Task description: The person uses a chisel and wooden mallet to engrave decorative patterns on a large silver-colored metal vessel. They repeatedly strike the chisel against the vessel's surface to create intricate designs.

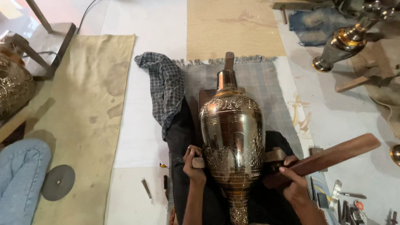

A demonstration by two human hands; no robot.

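A large engraved brass vase (231,133) lies lengthwise between my legs, its neck pointing away and resting on a wooden block (228,61). My left hand (193,163) is closed around a small chisel-like tool held against the vase's left lower side. My right hand (294,183) grips a long wooden mallet (329,157) that slants up to the right, beside the vase's right side.
A checked cloth (166,85) lies left of the vase on a grey rug (266,87). Small metal tools (341,204) are scattered at lower right. Another brass vase (341,41) lies at upper right, an engraved pot (12,83) at far left, a metal disc (58,182) on the beige mat.
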